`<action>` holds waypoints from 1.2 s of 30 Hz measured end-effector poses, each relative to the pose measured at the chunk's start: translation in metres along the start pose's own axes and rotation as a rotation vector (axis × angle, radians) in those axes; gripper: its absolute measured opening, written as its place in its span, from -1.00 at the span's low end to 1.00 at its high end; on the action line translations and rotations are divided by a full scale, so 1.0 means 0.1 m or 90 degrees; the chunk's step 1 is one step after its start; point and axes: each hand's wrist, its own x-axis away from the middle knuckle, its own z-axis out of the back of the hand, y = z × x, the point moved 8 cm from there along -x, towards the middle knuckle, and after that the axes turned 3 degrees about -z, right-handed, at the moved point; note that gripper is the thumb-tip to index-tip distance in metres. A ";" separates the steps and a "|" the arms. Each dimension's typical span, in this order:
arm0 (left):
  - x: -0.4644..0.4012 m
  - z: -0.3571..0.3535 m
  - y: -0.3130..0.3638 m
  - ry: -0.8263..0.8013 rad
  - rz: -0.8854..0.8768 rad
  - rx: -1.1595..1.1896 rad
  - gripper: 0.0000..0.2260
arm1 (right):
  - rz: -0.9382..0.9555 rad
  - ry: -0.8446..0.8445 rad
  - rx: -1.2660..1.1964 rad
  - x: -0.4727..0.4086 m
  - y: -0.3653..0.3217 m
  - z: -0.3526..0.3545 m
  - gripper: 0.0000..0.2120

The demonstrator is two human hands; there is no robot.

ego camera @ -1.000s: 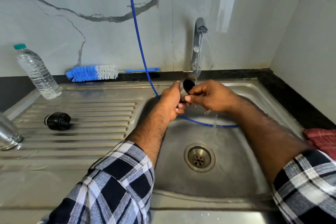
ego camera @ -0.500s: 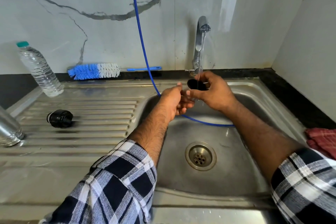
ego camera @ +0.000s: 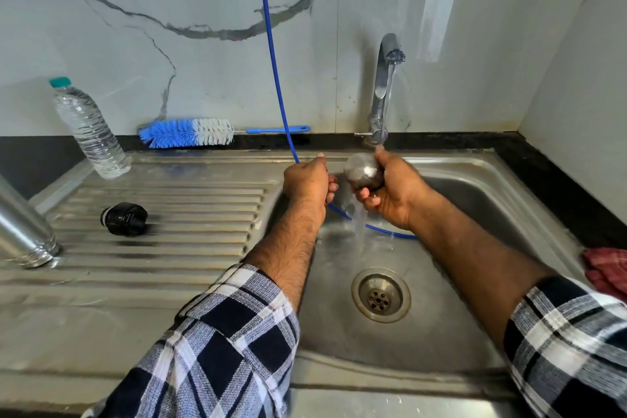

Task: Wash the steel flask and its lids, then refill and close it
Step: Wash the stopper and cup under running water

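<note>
My right hand (ego camera: 393,190) grips the steel cup lid (ego camera: 363,170) under the running tap (ego camera: 385,85), its rounded steel outside facing me. Water runs off it into the sink basin (ego camera: 458,248). My left hand (ego camera: 307,180) hovers just left of the lid with fingers loosely curled and holds nothing. The black inner lid (ego camera: 125,219) lies on its side on the ribbed drainboard (ego camera: 203,214). The steel flask (ego camera: 23,231) lies at the far left edge, only partly in view.
A plastic water bottle (ego camera: 90,131) stands at the back left. A blue and white bottle brush (ego camera: 190,132) lies along the black counter edge. A blue hose (ego camera: 271,54) hangs down into the basin. The drain (ego camera: 380,293) is below. A red cloth (ego camera: 607,268) lies at the right.
My left hand let go of the steel lid, which my right hand now holds alone. The lid was turned from its open side up to its steel outside under the water.
</note>
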 end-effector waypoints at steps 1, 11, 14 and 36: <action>0.01 0.00 0.00 -0.003 -0.002 0.002 -0.76 | 0.048 0.045 0.102 0.00 -0.06 0.07 -0.55; 0.07 -0.10 -0.03 -0.072 -0.007 -0.110 -0.77 | 0.184 0.179 0.916 0.23 -0.34 0.16 -0.40; 0.14 -0.16 -0.07 -0.127 -0.016 -0.203 -0.78 | 0.158 0.143 0.979 0.24 -0.29 0.12 -0.23; 0.70 0.05 0.57 -0.132 -0.276 -0.441 -0.83 | 0.250 0.189 0.963 0.96 -0.57 -0.12 -0.39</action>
